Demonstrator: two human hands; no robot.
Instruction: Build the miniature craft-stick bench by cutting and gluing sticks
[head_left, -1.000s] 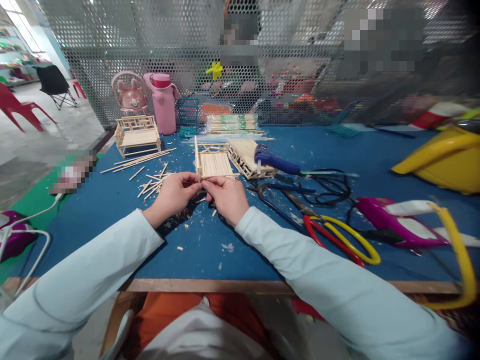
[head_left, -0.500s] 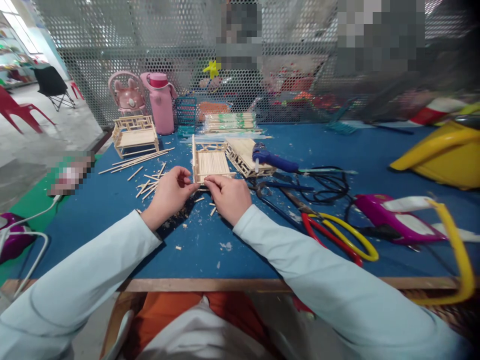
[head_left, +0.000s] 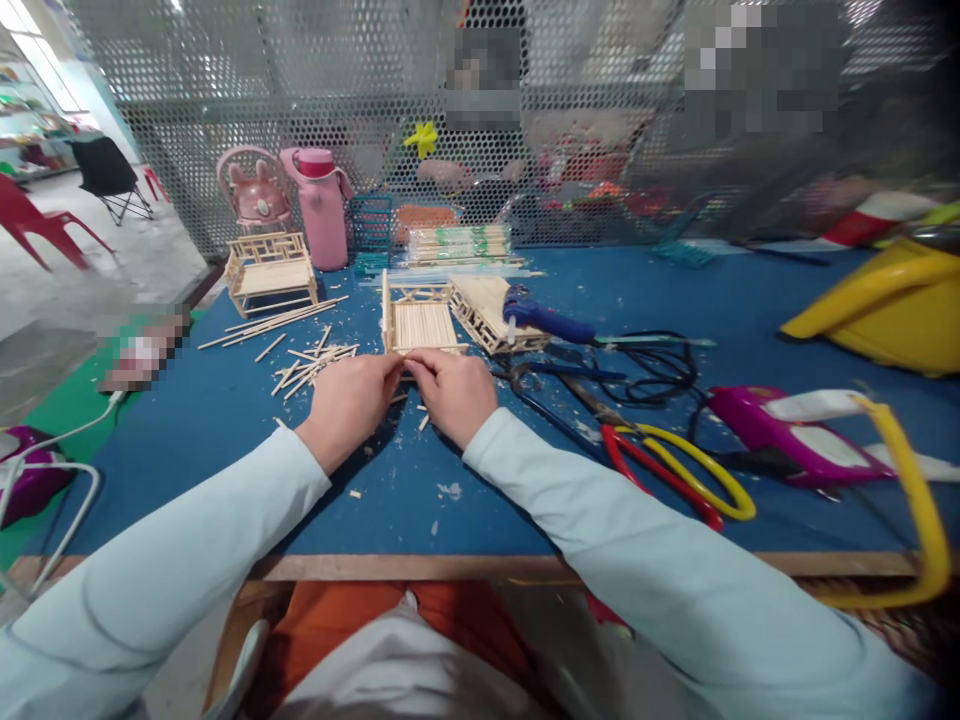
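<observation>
At the front left corner of a miniature stick bench (head_left: 424,325), the fingertips of both my hands come together. My left hand (head_left: 351,408) is closed in a pinch there, thumb and forefinger pressed together. From the other side, my right hand (head_left: 457,392) pinches the same front edge. My fingers cover the corner, so any small piece between them is hidden. The bench has a slatted seat, a low back rail and a taller left side. Touching its right side is a second stick piece (head_left: 487,305), tipped over, with a blue glue gun (head_left: 551,318) lying against it.
Loose cut sticks (head_left: 300,372) lie left of my hands, near a finished little bench (head_left: 271,272) and a pink bottle (head_left: 324,215). Pliers (head_left: 559,415), red-and-yellow-handled scissors (head_left: 675,470) and a purple tool (head_left: 802,440) lie to the right. A perforated metal screen (head_left: 360,110) stands behind.
My left hand has moved right and its fingers have closed in beside the right fingertips. My right hand has shifted very slightly left. The bench has hardly moved.
</observation>
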